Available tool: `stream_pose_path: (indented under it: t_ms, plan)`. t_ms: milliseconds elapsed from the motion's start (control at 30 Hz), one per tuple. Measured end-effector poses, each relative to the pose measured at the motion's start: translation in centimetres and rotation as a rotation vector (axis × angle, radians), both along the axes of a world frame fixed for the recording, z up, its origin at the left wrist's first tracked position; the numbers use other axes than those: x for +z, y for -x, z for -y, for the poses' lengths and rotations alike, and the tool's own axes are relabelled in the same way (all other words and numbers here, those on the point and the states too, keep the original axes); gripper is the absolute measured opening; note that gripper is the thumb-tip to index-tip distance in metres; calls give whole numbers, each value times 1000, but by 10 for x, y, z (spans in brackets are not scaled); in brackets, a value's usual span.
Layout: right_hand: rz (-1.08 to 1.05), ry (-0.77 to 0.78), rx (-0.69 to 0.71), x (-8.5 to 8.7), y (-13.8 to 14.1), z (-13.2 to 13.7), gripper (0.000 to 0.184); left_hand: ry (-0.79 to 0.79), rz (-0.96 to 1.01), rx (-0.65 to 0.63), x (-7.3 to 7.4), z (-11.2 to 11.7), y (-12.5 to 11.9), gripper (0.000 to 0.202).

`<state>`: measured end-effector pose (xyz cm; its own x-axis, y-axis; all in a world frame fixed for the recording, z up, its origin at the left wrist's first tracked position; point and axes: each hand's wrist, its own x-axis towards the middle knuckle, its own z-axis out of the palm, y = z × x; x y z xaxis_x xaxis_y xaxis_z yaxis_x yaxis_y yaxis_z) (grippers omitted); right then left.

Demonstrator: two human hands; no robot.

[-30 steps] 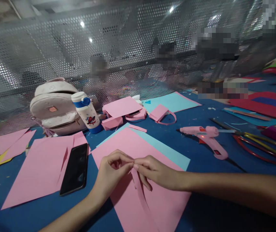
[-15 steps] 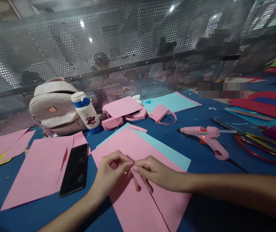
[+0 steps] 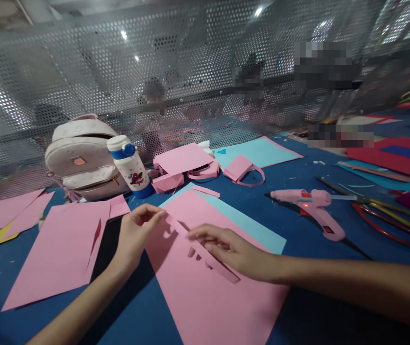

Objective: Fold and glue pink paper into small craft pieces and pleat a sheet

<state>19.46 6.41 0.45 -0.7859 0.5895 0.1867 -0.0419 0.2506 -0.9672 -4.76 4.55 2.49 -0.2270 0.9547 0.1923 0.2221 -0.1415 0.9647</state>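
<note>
A narrow pink paper strip (image 3: 180, 229) is stretched slantwise between my two hands. My left hand (image 3: 138, 230) pinches its upper left end between thumb and fingertips. Further down, my right hand (image 3: 226, 247) grips it with thumb and fingers, and the lower end sticks out past that hand. Under both hands lies a large pink paper sheet (image 3: 205, 311), on top of a light blue sheet (image 3: 262, 230). My left wrist partly covers a black phone (image 3: 106, 247).
A pink glue gun (image 3: 312, 203) with a lit red light lies to the right, beside scissors (image 3: 388, 215). Behind stand a white bottle (image 3: 129, 167), a backpack (image 3: 82, 158) and a small pink paper bag (image 3: 239, 170). More pink paper (image 3: 53, 254) lies left.
My left hand has moved left and up, away from my right hand, where the two were together before. The strip now shows flat between them.
</note>
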Motion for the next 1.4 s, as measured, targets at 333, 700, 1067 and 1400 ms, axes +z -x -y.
stream_pose_path:
  t_ms: [333, 700, 1067, 1400]
  plan:
    - [30, 232, -61, -4, -1, -6, 12, -35, 32, 203, -3, -18, 40, 33]
    - [38, 247, -70, -6, 0, -7, 18, -57, 5, 173, -6, -17, 41, 29]
    - [47, 262, -112, -5, 1, -6, 19, -74, 6, 139, -5, -16, 34, 24]
    - [65, 425, -123, -3, 1, -3, 19, -43, 15, 133, -4, -12, 28, 24]
